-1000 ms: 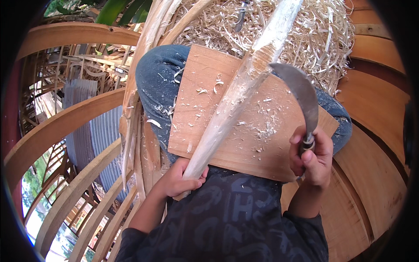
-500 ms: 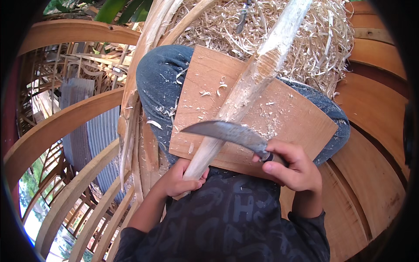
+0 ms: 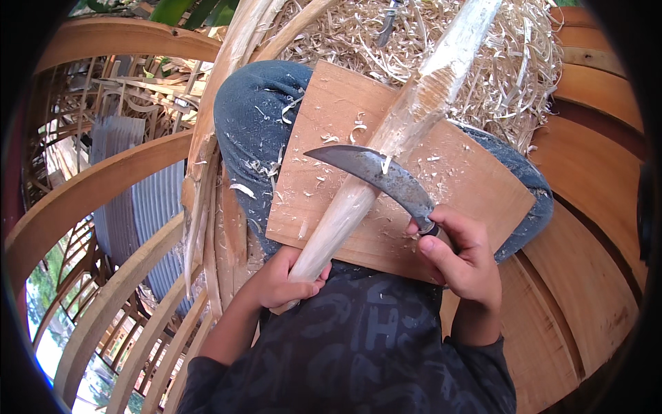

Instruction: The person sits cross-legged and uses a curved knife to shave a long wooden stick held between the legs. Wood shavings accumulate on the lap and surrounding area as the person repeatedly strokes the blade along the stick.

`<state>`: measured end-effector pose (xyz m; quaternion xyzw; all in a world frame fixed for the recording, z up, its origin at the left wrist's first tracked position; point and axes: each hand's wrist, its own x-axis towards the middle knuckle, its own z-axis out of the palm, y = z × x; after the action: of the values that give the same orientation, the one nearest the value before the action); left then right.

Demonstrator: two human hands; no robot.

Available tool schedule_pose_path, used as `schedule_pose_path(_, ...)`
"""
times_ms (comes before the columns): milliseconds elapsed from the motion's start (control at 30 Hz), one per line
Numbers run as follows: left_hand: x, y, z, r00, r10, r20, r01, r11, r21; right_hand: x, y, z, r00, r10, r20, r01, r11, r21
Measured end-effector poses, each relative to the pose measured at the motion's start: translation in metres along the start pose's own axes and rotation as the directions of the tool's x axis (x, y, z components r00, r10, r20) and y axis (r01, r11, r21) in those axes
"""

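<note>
My left hand (image 3: 293, 279) is closed around the near end of a long pale wooden pole (image 3: 338, 221). The pole slants away to the upper right across a flat wooden board (image 3: 317, 110) on my lap. In my right hand (image 3: 463, 257) is the dark handle of a curved knife (image 3: 403, 186); most of the handle is hidden by my fingers. Its blade lies across the pole, tip pointing left, with a small curl of wood at its edge. Farther up, the pole has a rough brown patch.
A heap of wood shavings (image 3: 514, 83) lies beyond my knees, with another dark blade (image 3: 387, 27) on it. Split wood strips (image 3: 207, 152) stand at my left. Curved wooden ribs (image 3: 110, 179) rise on the left, and wooden planks (image 3: 593, 172) line the right.
The knife has slid up along the pole, away from my body, and its blade has turned slightly. A curl now shows at the blade. My left hand keeps its hold.
</note>
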<state>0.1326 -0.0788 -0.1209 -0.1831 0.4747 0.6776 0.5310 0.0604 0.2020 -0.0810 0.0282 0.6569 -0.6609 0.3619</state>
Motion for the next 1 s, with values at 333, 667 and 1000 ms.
schedule_pose_path(333,0.002,0.001,0.001,1.000,-0.030,-0.009,0.030,0.999,-0.014,0.000,0.001,0.003,0.985,-0.050,0.164,0.066,0.993,-0.096)
schedule_pose_path(667,0.002,0.002,0.004,0.999,0.001,-0.044,-0.002,1.000,-0.018,-0.002,0.007,0.009,0.999,-0.050,0.005,0.050,0.999,-0.003)
schedule_pose_path(1000,0.001,0.009,0.004,1.000,0.006,-0.014,-0.006,1.000,0.031,-0.008,-0.004,-0.006,0.960,0.066,-0.274,-0.025,0.988,0.151)
